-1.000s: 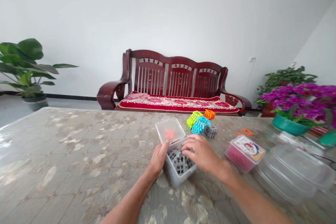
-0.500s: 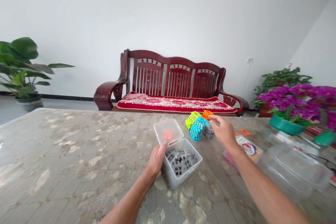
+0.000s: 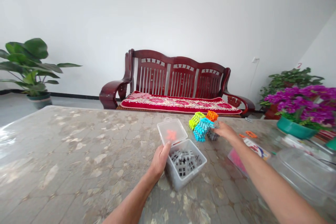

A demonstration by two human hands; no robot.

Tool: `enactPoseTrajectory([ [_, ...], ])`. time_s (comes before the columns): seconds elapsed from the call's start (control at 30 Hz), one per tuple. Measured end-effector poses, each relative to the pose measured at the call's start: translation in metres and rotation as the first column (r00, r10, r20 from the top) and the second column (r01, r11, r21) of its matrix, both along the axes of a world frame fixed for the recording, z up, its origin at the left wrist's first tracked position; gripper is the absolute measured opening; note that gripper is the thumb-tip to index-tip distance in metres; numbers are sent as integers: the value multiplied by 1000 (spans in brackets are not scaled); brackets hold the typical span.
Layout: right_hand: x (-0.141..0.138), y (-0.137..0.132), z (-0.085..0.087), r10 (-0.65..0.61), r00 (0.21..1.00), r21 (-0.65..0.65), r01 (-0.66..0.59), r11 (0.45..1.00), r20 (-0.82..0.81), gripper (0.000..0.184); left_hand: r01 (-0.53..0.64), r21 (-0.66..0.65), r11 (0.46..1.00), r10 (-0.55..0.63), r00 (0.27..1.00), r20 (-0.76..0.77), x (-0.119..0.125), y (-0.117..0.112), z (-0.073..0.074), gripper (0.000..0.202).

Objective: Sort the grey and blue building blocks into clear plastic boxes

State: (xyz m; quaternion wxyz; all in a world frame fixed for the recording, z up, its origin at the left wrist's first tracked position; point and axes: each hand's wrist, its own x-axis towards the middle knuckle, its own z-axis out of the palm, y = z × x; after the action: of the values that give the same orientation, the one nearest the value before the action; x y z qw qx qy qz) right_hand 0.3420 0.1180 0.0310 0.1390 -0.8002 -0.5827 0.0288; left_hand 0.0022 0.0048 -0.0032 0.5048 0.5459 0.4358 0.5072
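Note:
My left hand (image 3: 160,159) grips the left rear corner of a clear plastic box (image 3: 186,181), with its thumb near the hinge. The box's lid (image 3: 164,127) is tipped back, and an orange piece (image 3: 172,134) shows at it. Grey flat grid-like building pieces (image 3: 185,161) lie inside the box. Beyond it, several bumpy stacks of interlocking pieces stand together: lime green (image 3: 196,120), blue (image 3: 202,129), orange (image 3: 212,116) and grey (image 3: 212,135). My right hand (image 3: 225,130) has its fingers closed at the top of the grey stack, beside the blue one; its fingertips are partly hidden.
Right of my hand lie loose orange pieces (image 3: 251,134), a flat printed case (image 3: 256,148) and a large clear plastic container (image 3: 304,171). Purple flowers in a green pot (image 3: 296,126) stand farther right. A red wooden bench (image 3: 181,77) is behind the patterned table (image 3: 78,154).
My right hand has moved down from beside the orange stack to the grey one. My left hand stays on the box. The whole view has shifted slightly.

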Motion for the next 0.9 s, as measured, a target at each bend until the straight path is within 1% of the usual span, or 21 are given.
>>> enactPoseTrajectory([
  [0.1, -5, 1, 1, -33, 997, -63, 38, 997, 73, 60, -15, 4, 1000, 15, 1000, -7, 0, -1, 0, 50],
  [0.17, -8, 0, 2, -28, 996, -74, 34, 997, 85, 53, -16, 5, 1000, 16, 1000, -11, 0, -1, 0, 50],
  [0.37, -17, -7, 7, 22, 998, -70, -18, 997, 61, 51, 3, -4, 1000, -3, 1000, -5, 0, 1, -2, 51],
  [0.57, -23, -13, 12, -4, 995, -58, 10, 998, 98, 39, 25, 5, 1000, -25, 999, 24, 1, 3, -5, 53],
  [0.7, -25, -18, 23, -13, 990, -32, 17, 999, 138, 39, 11, 1, 1000, -11, 1000, 14, 0, 2, -2, 53],
  [0.83, -24, -29, 39, 8, 986, -46, 0, 999, 165, 35, 49, -6, 999, -49, 999, -12, 0, 2, -3, 55],
  [0.9, -23, -38, 45, 19, 984, -51, -10, 999, 177, 34, 54, -5, 999, -54, 998, -19, -1, 2, -3, 55],
])
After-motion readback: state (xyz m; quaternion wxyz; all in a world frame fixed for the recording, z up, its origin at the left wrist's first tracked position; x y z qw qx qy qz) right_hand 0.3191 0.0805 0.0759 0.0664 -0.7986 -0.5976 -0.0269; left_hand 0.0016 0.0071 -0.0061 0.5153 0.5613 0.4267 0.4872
